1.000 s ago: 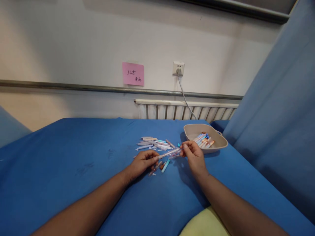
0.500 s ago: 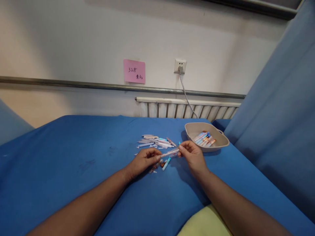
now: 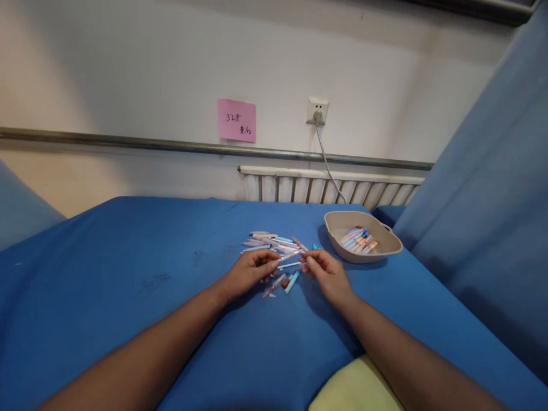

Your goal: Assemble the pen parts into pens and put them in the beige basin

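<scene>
Over the blue sheet, my left hand [image 3: 253, 270] is closed, thumb and fingers pinching a clear pinkish pen barrel [image 3: 290, 256] that points up toward the right. Opposite it, my right hand [image 3: 327, 274] pinches a thin white stick [image 3: 289, 266], which looks like a pen refill; its right end is hidden by the fingers. Just behind both hands lies a pile of pens and slim pale pen parts [image 3: 261, 242]. In front, between the hands, are a light-blue pen piece [image 3: 291, 282], a clear barrel [image 3: 274, 285] and small brown bits.
At the right stands a beige basket [image 3: 385, 251] holding several assembled-looking pens [image 3: 360, 241]. A yellow cloth [image 3: 355, 388] lies near the front edge. Behind are a radiator [image 3: 325, 185], a plugged-in cable [image 3: 325, 154] and a metal rail; a blue curtain [image 3: 479, 171] hangs at right.
The clear barrel was stretched between both hands; now it is in my left hand alone, tilted upward. My right hand has shifted slightly left and lower, with the white stick showing from its fingers.
</scene>
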